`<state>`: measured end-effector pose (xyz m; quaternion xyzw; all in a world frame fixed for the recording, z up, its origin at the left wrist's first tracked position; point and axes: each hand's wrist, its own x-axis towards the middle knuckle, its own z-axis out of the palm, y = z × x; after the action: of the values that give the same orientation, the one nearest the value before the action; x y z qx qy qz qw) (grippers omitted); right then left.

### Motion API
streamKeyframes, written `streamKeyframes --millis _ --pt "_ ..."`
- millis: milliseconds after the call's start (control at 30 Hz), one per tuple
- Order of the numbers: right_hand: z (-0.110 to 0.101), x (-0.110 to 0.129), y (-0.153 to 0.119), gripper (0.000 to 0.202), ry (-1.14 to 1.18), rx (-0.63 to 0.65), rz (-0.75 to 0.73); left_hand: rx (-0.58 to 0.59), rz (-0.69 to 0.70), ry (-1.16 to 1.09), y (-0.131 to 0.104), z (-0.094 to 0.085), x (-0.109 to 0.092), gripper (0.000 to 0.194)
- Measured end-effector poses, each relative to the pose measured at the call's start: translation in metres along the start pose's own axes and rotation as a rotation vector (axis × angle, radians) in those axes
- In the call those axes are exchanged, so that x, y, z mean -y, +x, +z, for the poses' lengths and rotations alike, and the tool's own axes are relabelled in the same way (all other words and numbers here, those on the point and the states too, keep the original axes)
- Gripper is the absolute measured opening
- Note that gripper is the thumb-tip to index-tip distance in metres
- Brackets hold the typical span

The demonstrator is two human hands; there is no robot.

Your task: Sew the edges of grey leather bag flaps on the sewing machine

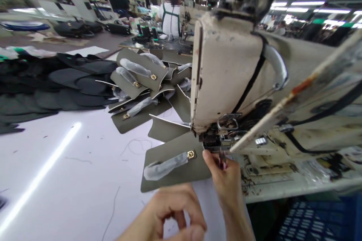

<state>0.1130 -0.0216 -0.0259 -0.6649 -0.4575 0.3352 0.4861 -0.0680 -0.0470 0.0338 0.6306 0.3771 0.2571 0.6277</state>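
Observation:
A grey-green leather-like panel (pixel 169 175) lies flat beside the sewing machine (pixel 226 64), its right end close to the needle area. On it are a handle wrapped in white film (pixel 166 167) and a gold metal fitting (pixel 191 154). My right hand (pixel 226 177) is closed at the panel's right edge, thumb on that edge. Between its fingers shows a small pointed metal tool with a pinkish part, apparently thread snips (pixel 223 159). In front of the panel, my left hand (pixel 175 207) is curled, thumb and forefinger close together; anything pinched there is too small to make out.
Similar panels with wrapped handles (pixel 141 71) are heaped behind. Black cut pieces (pixel 56 83) lie stacked at left. Loose threads (pixel 113 211) lie on the white table (pixel 70 180). A blue plastic crate (pixel 319 218) stands below right. Other people (pixel 170 19) are in the background.

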Motion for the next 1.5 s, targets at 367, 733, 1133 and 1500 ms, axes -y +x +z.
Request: streamKeyframes --millis 367,733,1133,1500 --pt "0.039 0.071 -0.049 0.051 0.739 0.457 0.328 -0.180 0.361 1.150 0.136 -0.111 0.040 0.018" --pt "0.072 0.063 -0.013 0.027 1.317 0.391 0.712 -0.737 0.333 1.304 0.076 -0.106 0.021 0.026" --pt "0.092 0.076 0.004 0.039 1.399 0.346 0.787 -0.757 0.436 1.331 0.068 -0.101 0.020 0.020" --pt "0.078 0.062 -0.024 0.037 1.194 0.481 0.619 -0.959 0.525 1.309 0.084 -0.143 -0.012 0.027"
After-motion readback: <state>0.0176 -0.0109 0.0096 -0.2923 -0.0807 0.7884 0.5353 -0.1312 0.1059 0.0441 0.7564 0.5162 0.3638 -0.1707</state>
